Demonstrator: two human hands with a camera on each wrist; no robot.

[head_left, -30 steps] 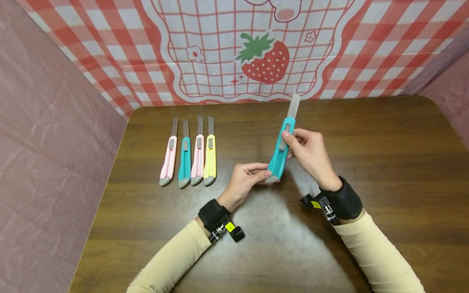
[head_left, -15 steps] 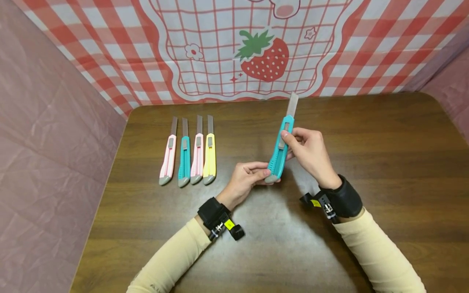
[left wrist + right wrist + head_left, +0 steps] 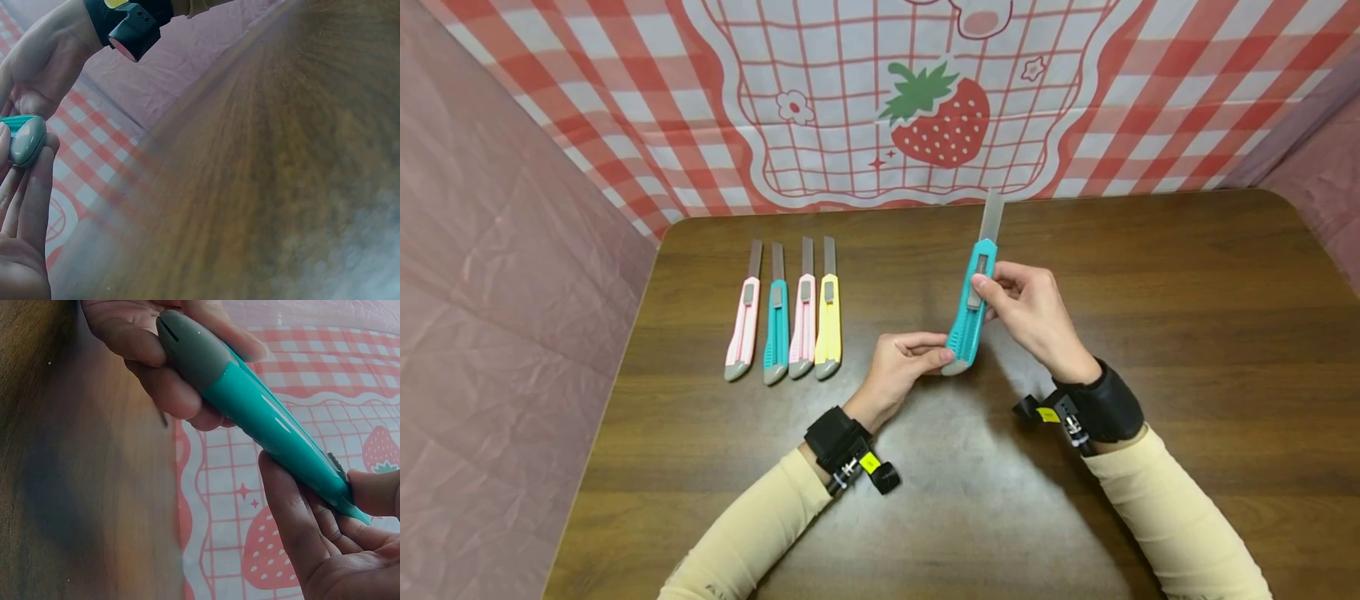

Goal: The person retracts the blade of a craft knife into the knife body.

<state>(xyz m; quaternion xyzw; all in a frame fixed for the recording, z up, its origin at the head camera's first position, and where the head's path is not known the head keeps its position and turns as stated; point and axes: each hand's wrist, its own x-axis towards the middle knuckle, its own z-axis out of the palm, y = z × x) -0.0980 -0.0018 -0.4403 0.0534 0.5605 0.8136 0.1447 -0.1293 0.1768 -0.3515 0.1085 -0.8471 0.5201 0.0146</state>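
Between both hands, off the table, is a teal utility knife (image 3: 967, 321) with its blade (image 3: 992, 217) out and pointing away from me. My left hand (image 3: 897, 371) pinches its grey end cap between thumb and fingers. Higher on the body, my right hand (image 3: 1037, 317) grips it, the thumb lying on the grey slider (image 3: 977, 292). From the right wrist view, the grey end cap (image 3: 194, 353) lies against the left hand's fingers. The left wrist view catches only the grey cap (image 3: 28, 140) and a strip of teal; the blade is hidden there.
Left on the wooden table (image 3: 700, 467) lies a row of utility knives with blades out: a pink one (image 3: 743, 329), a teal one (image 3: 777, 329), another pink one (image 3: 803, 325) and a yellow one (image 3: 828, 325). A checked strawberry cloth (image 3: 940, 125) hangs behind the table.
The held teal knife has tilted slightly, its blade tip shifting a little to the left. Both hands keep their hold, and the knives on the table stay put.
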